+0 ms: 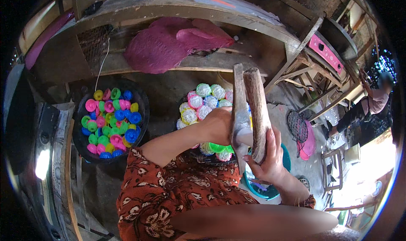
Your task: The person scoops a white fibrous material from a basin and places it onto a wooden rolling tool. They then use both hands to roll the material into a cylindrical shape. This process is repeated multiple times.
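Observation:
A wooden tool with two long bars, which looks like a hand press, is held upright in front of me. My left hand (220,125) grips its flat left bar (239,104); the fingers are hidden behind the wood. My right hand (273,157) wraps the lower end of the thick round bar (256,111). Something white (245,137) shows between the bars. Behind and below the tool is a dark round tray (199,160), filled with small coloured plastic cups that hold tangled white strands (196,100). The tool and my left arm cover part of them.
Left of me, a wide black basin (144,127) holds several coloured plastic cups (119,115). A teal tub (287,158) stands under my right hand. A pink mesh cover (161,47) lies on the shelf ahead. At right are a pink stove (325,52), a wooden stool (340,171) and another person (376,103).

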`<state>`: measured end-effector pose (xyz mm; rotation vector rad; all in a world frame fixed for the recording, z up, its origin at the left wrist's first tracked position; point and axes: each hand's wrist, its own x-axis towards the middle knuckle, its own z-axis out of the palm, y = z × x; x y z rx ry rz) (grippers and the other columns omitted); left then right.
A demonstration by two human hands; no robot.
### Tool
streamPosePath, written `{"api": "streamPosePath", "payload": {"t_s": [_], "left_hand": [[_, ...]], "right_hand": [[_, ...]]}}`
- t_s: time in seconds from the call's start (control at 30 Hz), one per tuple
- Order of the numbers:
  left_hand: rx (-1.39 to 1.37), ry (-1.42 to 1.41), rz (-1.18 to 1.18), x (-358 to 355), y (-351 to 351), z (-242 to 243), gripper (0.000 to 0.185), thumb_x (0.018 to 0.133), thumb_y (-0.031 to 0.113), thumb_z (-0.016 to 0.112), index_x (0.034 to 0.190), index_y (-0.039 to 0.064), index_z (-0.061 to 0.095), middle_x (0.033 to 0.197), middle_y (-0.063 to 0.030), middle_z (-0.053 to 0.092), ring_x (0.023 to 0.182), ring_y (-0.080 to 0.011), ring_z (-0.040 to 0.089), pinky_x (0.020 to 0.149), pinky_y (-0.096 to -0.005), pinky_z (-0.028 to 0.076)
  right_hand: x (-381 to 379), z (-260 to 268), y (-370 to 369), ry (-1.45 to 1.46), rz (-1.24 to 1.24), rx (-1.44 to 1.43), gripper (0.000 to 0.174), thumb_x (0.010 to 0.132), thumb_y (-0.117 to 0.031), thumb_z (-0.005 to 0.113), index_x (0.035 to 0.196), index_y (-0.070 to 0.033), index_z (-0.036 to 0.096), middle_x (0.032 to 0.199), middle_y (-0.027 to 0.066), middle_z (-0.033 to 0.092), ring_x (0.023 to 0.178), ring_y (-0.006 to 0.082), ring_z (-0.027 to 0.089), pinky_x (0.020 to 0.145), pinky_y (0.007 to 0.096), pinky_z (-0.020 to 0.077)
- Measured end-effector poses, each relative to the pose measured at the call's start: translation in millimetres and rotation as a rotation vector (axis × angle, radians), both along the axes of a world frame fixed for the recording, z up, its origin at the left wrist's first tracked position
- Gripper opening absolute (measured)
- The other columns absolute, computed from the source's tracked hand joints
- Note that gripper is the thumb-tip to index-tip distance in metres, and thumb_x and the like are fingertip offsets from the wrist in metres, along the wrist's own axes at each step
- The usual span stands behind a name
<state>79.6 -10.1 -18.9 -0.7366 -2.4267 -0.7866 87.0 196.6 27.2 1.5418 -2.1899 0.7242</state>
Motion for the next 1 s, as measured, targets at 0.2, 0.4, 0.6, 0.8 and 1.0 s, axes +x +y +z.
{"api": "streamPosePath", "payload": {"t_s": [0.2, 0.4, 0.6, 0.8, 1.0], "left_hand": [[0.136, -0.121, 0.114, -5.7, -5.1, -8.3, 0.051, 0.059, 0.037, 0.072, 0.102, 0.012, 0.059, 0.095, -0.0129, 0.062, 0.091, -0.0308, 0.059, 0.078, -0.0391, 0.047], [0.530, -0.492, -0.390, 2.4, -28.5, 9.4, 0.076, 0.063, 0.017, 0.074, 0.129, 0.007, 0.039, 0.134, -0.0126, 0.040, 0.122, -0.0246, 0.040, 0.101, -0.0344, 0.032], [1.356, -0.320, -1.491, -21.4, -47.7, 39.7, 0.091, 0.069, 0.002, 0.065, 0.142, 0.020, 0.013, 0.130, -0.0104, 0.037, 0.128, -0.0391, 0.028, 0.105, -0.0492, 0.026], [1.699, -0.375, -1.008, -60.2, -40.8, -0.9, 0.078, 0.080, 0.043, 0.059, 0.140, 0.013, 0.019, 0.095, -0.0025, 0.053, 0.100, -0.0254, 0.052, 0.098, -0.0449, 0.035], [2.025, -0.440, -0.991, -88.0, -46.8, -50.6, 0.074, 0.084, 0.063, 0.036, 0.136, 0.011, 0.028, 0.073, 0.0003, 0.051, 0.076, -0.0190, 0.052, 0.084, -0.0403, 0.040]], "right_hand": [[-25.8, -16.6, 10.7, -0.620, 0.146, -0.142, 0.105, 0.065, -0.032, 0.077, 0.140, -0.005, 0.009, 0.135, 0.0243, 0.026, 0.121, 0.0349, 0.035, 0.098, 0.0406, 0.0326], [-37.4, -45.1, 50.7, -1.644, 0.231, 0.119, 0.112, 0.061, -0.072, 0.060, 0.135, 0.003, 0.022, 0.113, 0.0115, 0.048, 0.099, 0.0204, 0.050, 0.085, 0.0348, 0.0381], [-29.4, -38.2, 66.6, -1.902, 0.383, 0.403, 0.126, 0.052, -0.088, 0.044, 0.130, 0.009, 0.024, 0.113, 0.0207, 0.050, 0.104, 0.0313, 0.054, 0.089, 0.0412, 0.0421], [-52.6, -23.8, 63.0, -1.977, 0.231, 0.372, 0.118, 0.059, -0.088, 0.030, 0.129, 0.007, 0.031, 0.113, 0.0226, 0.052, 0.100, 0.0316, 0.056, 0.087, 0.0429, 0.0422], [-77.9, -27.4, 56.9, -1.850, 0.054, 0.503, 0.103, 0.070, -0.080, 0.033, 0.128, 0.006, 0.033, 0.111, 0.0215, 0.054, 0.097, 0.0316, 0.058, 0.084, 0.0423, 0.0458]]}}
